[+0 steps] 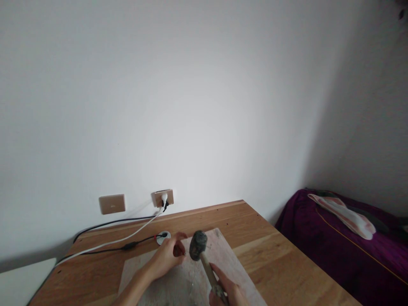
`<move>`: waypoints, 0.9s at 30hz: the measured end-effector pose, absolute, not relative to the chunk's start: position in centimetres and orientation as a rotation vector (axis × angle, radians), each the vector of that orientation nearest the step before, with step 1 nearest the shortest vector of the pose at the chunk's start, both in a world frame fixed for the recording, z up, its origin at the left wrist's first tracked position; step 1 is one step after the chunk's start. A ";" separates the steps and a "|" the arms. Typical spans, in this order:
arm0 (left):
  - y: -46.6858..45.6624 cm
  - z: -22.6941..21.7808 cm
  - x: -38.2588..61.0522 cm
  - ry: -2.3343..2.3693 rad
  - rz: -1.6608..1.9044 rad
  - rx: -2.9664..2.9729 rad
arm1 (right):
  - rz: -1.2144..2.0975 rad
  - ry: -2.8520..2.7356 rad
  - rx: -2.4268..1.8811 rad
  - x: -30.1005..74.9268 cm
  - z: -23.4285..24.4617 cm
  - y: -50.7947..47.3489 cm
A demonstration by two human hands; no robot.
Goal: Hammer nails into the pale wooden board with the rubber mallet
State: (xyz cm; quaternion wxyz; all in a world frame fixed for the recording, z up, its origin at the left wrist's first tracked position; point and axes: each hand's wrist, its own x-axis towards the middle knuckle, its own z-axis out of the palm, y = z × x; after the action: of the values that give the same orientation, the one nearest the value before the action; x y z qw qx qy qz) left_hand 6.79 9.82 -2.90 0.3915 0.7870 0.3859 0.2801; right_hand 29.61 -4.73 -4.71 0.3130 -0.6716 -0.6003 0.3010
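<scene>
My right hand is wrapped around the pale handle of a mallet with a dark, rounded head. That head hangs over a pale, worn board lying on the wooden table. Just left of the mallet head, my left hand is closed in a pinch above the board. Whatever sits between its fingertips is too small to make out. A few thin marks or slim pieces show on the board near the mallet, too faint to name.
The wooden table meets a white wall with two socket plates, one without plugs. White and black cables run across the table's left side, by a white panel. A purple-covered surface bearing a striped cloth stands at right.
</scene>
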 end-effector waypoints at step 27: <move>9.7 -2.7 6.7 0.920 0.665 1.939 | 0.581 -1.866 -1.779 27.8 -2.2 -4.3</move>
State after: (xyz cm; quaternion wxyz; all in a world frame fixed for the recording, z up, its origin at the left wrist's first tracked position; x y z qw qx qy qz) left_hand 6.72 9.69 -2.73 0.4324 0.7781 0.3691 0.2669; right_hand 27.79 -4.28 -2.16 0.2471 -0.6523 -0.6841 0.2132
